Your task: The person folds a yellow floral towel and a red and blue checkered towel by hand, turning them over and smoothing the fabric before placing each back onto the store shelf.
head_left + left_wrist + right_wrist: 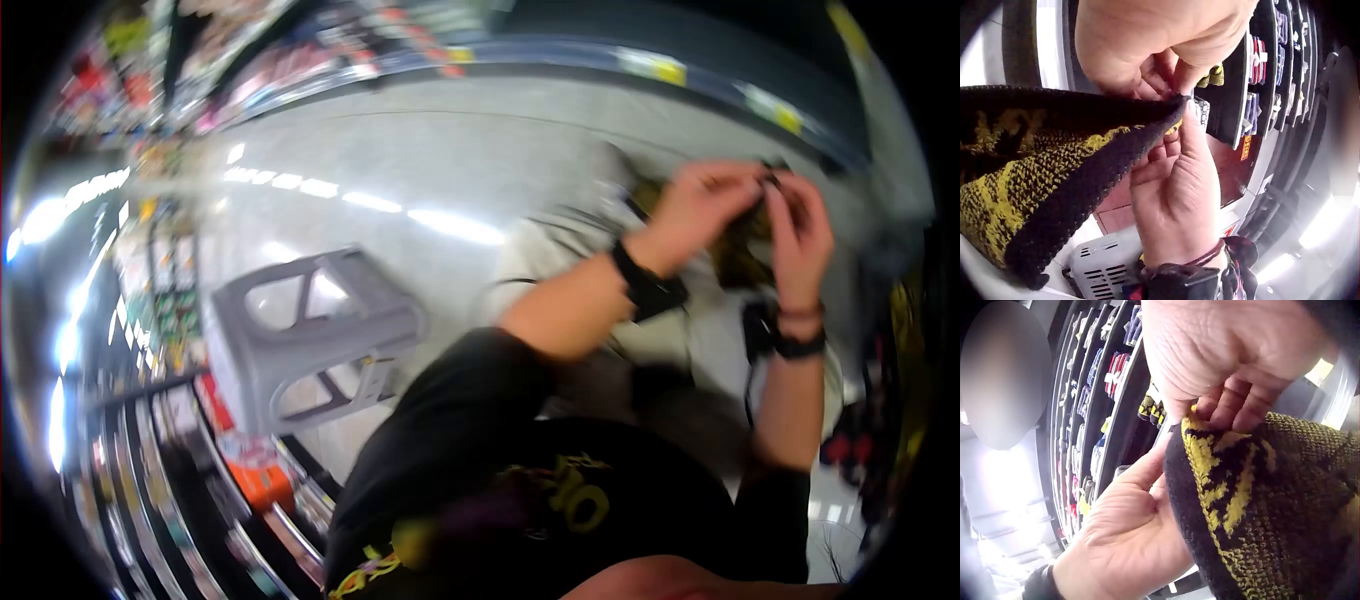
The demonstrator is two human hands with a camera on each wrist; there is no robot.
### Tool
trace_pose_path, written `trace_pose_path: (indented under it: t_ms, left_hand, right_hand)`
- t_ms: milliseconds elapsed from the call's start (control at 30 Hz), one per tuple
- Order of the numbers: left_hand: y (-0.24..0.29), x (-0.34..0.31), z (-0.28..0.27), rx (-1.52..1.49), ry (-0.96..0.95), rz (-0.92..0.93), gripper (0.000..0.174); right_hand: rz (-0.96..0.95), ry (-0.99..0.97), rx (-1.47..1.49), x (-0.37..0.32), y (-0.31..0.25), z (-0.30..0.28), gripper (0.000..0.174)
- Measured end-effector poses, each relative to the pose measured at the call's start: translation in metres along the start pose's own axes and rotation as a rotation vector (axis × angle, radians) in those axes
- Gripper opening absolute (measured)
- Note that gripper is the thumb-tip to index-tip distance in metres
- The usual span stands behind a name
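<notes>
A black-and-yellow knit cloth (1066, 181) with a dark finished edge is stretched between both hands; its exact kind cannot be told. My left hand (700, 210) pinches the dark edge between thumb and fingers, and my right hand (803, 235) pinches the same edge right beside it. Seen from the left wrist, the tips of both thumbs meet at the edge's corner. From the right wrist, the knit cloth (1260, 506) drops below the right hand (1229, 353), with the left hand (1135, 534) partly behind its dark border.
A grey plastic stool (320, 330) stands on the shiny floor (420, 150) to the left. Dark shelving (600, 60) runs along the front. Racks with folded goods (1257, 59) rise beyond the hands. A grey slotted plastic basket (1107, 262) sits low by the right wrist.
</notes>
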State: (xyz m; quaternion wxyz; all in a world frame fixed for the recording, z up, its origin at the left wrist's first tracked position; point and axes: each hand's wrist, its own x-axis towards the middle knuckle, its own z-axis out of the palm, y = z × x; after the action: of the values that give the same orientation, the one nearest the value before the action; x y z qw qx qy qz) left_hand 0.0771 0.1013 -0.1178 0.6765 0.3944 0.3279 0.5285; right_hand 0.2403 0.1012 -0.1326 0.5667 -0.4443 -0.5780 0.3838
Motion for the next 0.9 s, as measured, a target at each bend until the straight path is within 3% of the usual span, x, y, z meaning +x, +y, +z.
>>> trace_pose_path:
  t_ms: [133, 267, 667, 900]
  left_hand:
    - [-0.0023, -0.0025, 0.0055, 0.023, 0.086, -0.069, 0.022]
    - [0.0025, -0.0033, 0.0052, 0.158, 0.113, -0.003, 0.021]
    - [-0.0017, -0.0035, 0.0035, 0.132, 0.108, 0.081, 0.021]
    - [0.002, -0.0032, 0.0052, 0.185, 0.086, 0.144, 0.018]
  right_hand:
    - [-0.012, -0.027, 0.03, -0.0007, -0.0159, 0.0007, 0.013]
    - [-0.027, -0.041, 0.028, 0.0019, -0.0158, 0.0004, 0.013]
    - [-0.147, -0.005, -0.068, 0.0011, -0.0161, 0.002, 0.012]
    - [-0.089, 0.004, -0.028, -0.0009, -0.0165, 0.0027, 0.014]
